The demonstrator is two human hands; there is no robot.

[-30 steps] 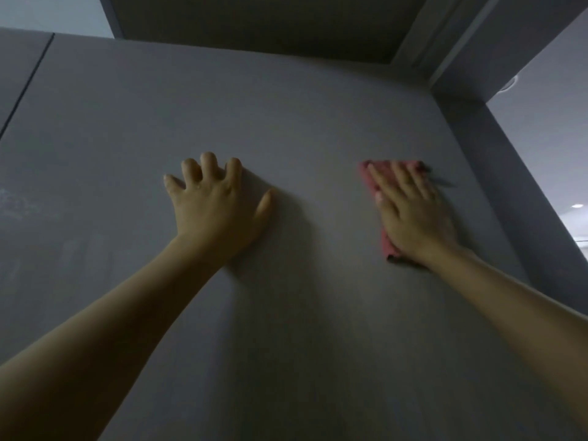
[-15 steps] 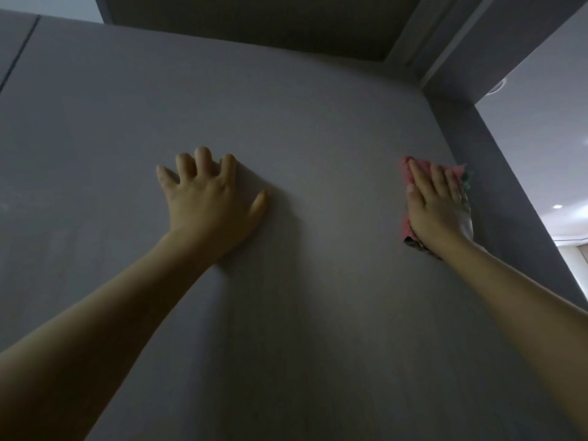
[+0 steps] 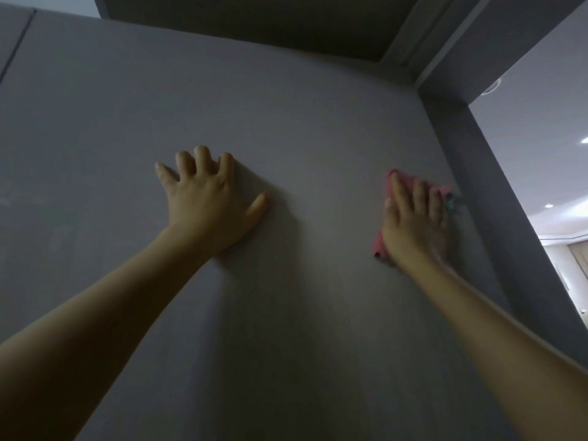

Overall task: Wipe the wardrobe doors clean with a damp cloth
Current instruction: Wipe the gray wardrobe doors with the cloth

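A person's two bare arms reach up from the bottom corners of the frame to a grey wardrobe door [image 3: 286,122] that fills most of the view. The left hand [image 3: 210,202], at centre left, rests on the door, thumb out to the right and fingers spread and slightly bent, holding nothing. The right hand [image 3: 413,221], at centre right, presses a pink cloth [image 3: 380,245] flat against the door with straight fingers, close to the door's right edge. A darker green bit of the cloth shows just beyond the fingertips. A lit room shows at far right.
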